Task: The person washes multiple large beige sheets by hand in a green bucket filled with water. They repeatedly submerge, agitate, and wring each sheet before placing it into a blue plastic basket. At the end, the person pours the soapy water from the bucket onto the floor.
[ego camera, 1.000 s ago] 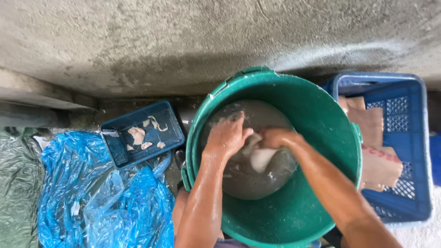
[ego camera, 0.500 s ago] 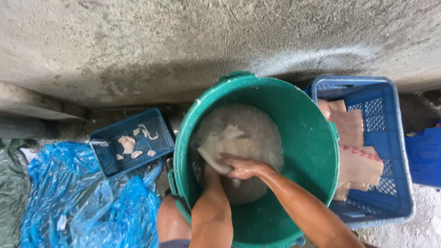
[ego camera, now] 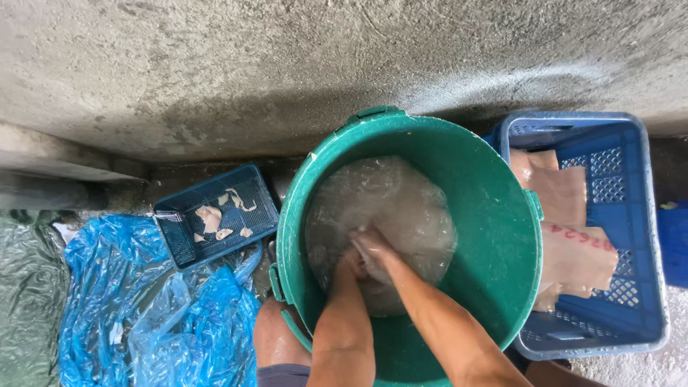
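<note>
Both hands (ego camera: 362, 261) have sunk, fingers covering the submerged piece (ego camera: 373, 287).

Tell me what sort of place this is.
Probably an outdoor or backyard wash spot on rough concrete: both hands work in cloudy water inside a green bucket, with a blue crate of pale sheets beside it and blue plastic sheeting on the ground.
</note>
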